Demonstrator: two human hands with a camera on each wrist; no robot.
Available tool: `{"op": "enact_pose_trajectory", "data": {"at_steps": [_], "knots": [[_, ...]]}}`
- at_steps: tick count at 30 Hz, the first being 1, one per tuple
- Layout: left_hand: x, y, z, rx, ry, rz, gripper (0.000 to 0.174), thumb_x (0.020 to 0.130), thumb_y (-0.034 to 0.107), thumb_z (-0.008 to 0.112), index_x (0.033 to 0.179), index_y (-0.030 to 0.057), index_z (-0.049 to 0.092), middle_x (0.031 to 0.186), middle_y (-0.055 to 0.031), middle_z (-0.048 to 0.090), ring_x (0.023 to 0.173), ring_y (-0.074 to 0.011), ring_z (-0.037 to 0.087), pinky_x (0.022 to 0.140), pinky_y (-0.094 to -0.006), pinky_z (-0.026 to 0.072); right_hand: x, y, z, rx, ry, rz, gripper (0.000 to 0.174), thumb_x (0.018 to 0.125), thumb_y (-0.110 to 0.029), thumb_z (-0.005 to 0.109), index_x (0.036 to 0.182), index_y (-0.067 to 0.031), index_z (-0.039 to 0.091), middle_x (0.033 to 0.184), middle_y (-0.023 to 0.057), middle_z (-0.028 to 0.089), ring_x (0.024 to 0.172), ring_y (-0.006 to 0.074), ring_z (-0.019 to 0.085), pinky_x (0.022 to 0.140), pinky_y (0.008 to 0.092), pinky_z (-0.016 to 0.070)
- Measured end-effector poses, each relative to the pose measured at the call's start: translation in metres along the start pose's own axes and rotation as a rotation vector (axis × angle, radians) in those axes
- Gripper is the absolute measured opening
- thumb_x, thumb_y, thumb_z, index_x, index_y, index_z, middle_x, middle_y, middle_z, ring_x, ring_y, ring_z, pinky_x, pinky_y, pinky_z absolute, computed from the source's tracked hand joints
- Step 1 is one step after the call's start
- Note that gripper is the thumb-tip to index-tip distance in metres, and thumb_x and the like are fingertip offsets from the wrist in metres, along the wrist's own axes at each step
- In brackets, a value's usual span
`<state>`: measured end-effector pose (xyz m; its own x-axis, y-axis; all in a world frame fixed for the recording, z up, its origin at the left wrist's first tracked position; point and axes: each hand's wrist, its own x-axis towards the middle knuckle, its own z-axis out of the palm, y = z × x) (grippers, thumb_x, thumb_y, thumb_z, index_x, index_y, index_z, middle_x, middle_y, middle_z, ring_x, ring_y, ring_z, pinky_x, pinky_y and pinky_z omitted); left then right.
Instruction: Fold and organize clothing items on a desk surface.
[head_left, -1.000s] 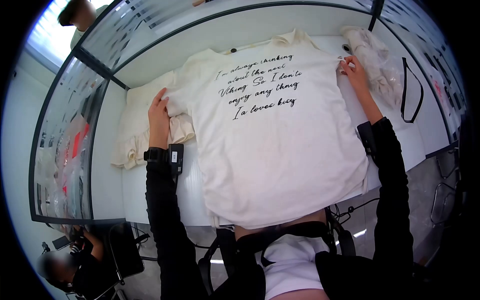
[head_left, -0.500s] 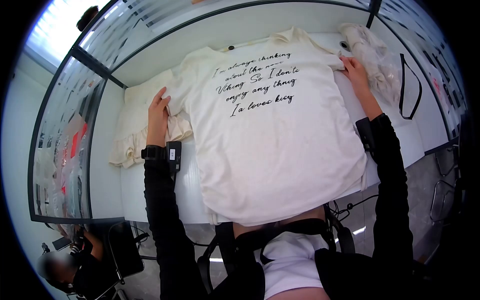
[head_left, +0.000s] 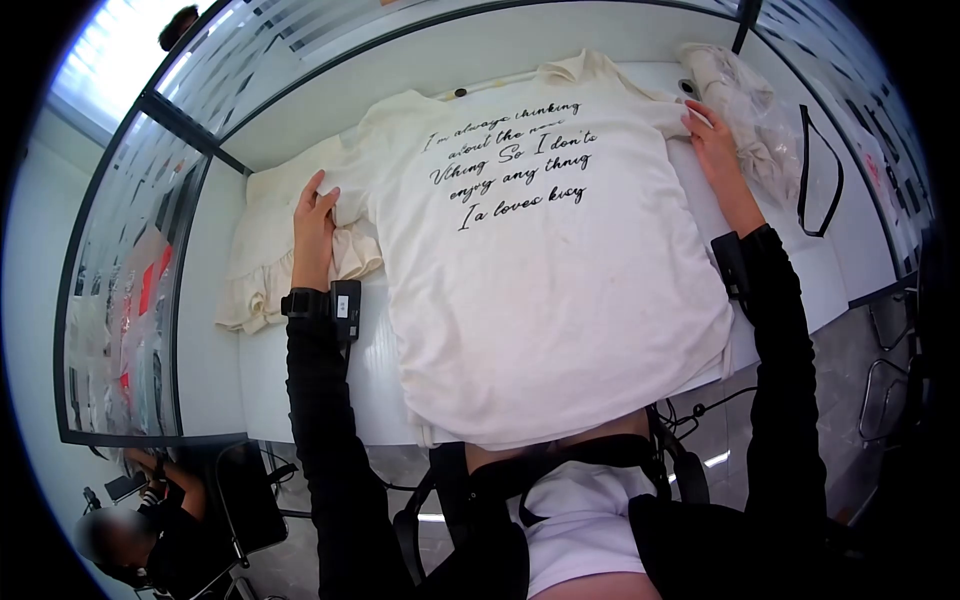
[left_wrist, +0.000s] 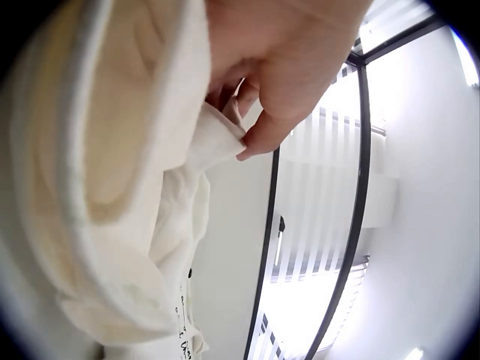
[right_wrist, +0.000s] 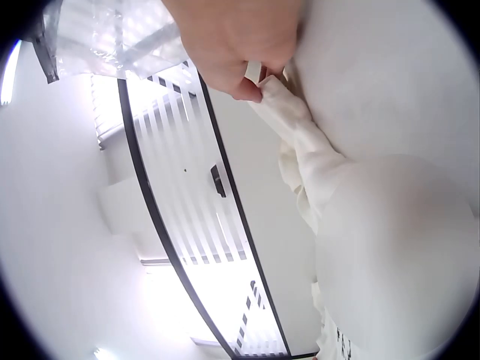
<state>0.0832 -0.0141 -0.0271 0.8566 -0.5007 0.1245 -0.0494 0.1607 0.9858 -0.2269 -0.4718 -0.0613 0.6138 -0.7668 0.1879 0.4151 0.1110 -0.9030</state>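
Note:
A cream T-shirt [head_left: 560, 290] with black script lettering lies spread on the white table, its collar at the far side and its hem over the near edge. On the left, my left hand [head_left: 316, 225] pinches the end of one sleeve; thumb and fingers meet on the cloth [left_wrist: 217, 139] in the left wrist view. Across the shirt, my right hand [head_left: 716, 150] holds the other sleeve's end. In the right wrist view that sleeve [right_wrist: 289, 112] runs from between thumb and fingers, the fingertips partly hidden.
Another cream garment [head_left: 262, 235] with a ruffled edge lies left, partly under the left sleeve. At the back right sits a cream cloth bundle [head_left: 730, 90] in clear plastic, beside a black strap loop [head_left: 820, 175]. Panels [head_left: 210, 320] border the table. A person [head_left: 125, 540] sits lower left.
The right sleeve lies flatter and more spread out than a second ago. Both hands stay at the sleeve ends, and the head view has shifted slightly.

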Motion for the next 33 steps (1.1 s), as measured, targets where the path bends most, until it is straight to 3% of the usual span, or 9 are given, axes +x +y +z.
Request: {"op": "enact_pose_trajectory", "data": {"at_steps": [3,6,8,13,20,24,25,28,33], "knots": [[0.004,0.000,-0.005,0.070,0.006,-0.006,0.054,0.076,-0.001,0.053,0.127,-0.0038,0.035,0.092,-0.0036,0.047,0.079,-0.0105,0.047,0.071,-0.0209,0.0415,0.000,0.001,0.002,0.084,0.050,-0.016,0.035,0.075,0.009,0.057,0.108,0.0047,0.048,0.105,0.0141,0.052,0.101,0.0162,0.049,0.083,0.0201,0.0402],[-0.010,0.013,0.015,-0.041,0.076,0.010,0.057,0.074,-0.002,0.050,0.128,-0.0032,0.033,0.093,-0.0040,0.045,0.080,-0.0113,0.046,0.070,-0.0217,0.0418,0.008,0.006,-0.012,0.114,-0.010,0.031,0.031,0.074,0.009,0.056,0.105,0.0044,0.051,0.102,0.0099,0.053,0.099,0.0145,0.049,0.082,0.0189,0.0394],[-0.008,0.010,0.009,-0.001,0.066,-0.004,0.057,0.075,-0.003,0.049,0.129,-0.0029,0.032,0.094,-0.0037,0.042,0.086,-0.0123,0.045,0.078,-0.0244,0.0413,0.016,0.015,-0.022,-0.262,-0.129,-0.150,0.028,0.076,0.005,0.056,0.104,0.0030,0.053,0.099,0.0066,0.055,0.094,0.0121,0.050,0.080,0.0189,0.0394],[-0.005,0.006,0.007,-0.007,0.073,-0.005,0.061,0.073,-0.003,0.049,0.131,-0.0017,0.030,0.095,-0.0050,0.044,0.083,-0.0125,0.046,0.071,-0.0233,0.0425,-0.015,-0.010,0.024,-0.206,-0.131,0.052,0.019,0.082,-0.014,0.057,0.097,-0.0038,0.062,0.088,-0.0026,0.057,0.070,0.0025,0.046,0.065,0.0170,0.0367],[-0.001,0.002,0.000,-0.006,0.034,-0.004,0.060,0.074,-0.004,0.048,0.131,0.0000,0.029,0.105,-0.0109,0.046,0.093,-0.0188,0.050,0.083,-0.0305,0.0442,-0.012,-0.009,0.020,-0.605,-0.101,-0.065,0.020,0.083,-0.020,0.057,0.093,-0.0037,0.064,0.081,-0.0050,0.061,0.075,0.0021,0.048,0.066,0.0173,0.0380],[-0.004,0.004,0.007,-0.012,0.024,0.008,0.059,0.074,-0.003,0.049,0.130,0.0001,0.031,0.097,-0.0069,0.046,0.086,-0.0149,0.049,0.076,-0.0258,0.0443,-0.008,-0.005,0.016,-0.970,-0.107,-0.294,0.023,0.081,-0.024,0.057,0.093,-0.0071,0.065,0.090,0.0069,0.064,0.081,0.0151,0.057,0.077,0.0244,0.0427],[-0.001,0.002,0.001,0.012,0.016,0.009,0.059,0.074,-0.003,0.049,0.130,0.0002,0.031,0.096,-0.0059,0.045,0.084,-0.0135,0.048,0.074,-0.0243,0.0437,0.001,0.002,0.007,-1.106,-0.166,-0.354,0.025,0.079,-0.026,0.057,0.095,-0.0085,0.065,0.101,0.0132,0.061,0.092,0.0247,0.057,0.084,0.0310,0.0419],[-0.003,0.003,0.003,0.054,0.033,0.014,0.059,0.074,0.000,0.051,0.130,0.0000,0.033,0.095,-0.0029,0.044,0.074,-0.0074,0.043,0.061,-0.0193,0.0376,0.003,0.010,0.004,-1.155,-0.104,-0.372,0.029,0.080,-0.029,0.056,0.099,-0.0091,0.064,0.109,0.0137,0.057,0.099,0.0286,0.054,0.088,0.0343,0.0399],[-0.003,0.002,0.005,0.079,0.033,0.043,0.059,0.073,0.005,0.053,0.129,0.0009,0.035,0.101,-0.0019,0.043,0.067,-0.0044,0.038,0.053,-0.0181,0.0305,0.012,0.011,-0.002,-0.833,0.067,-0.269,0.030,0.080,-0.019,0.058,0.108,-0.0085,0.060,0.122,0.0149,0.047,0.102,0.0189,0.053,0.074,0.0264,0.0473]]}}
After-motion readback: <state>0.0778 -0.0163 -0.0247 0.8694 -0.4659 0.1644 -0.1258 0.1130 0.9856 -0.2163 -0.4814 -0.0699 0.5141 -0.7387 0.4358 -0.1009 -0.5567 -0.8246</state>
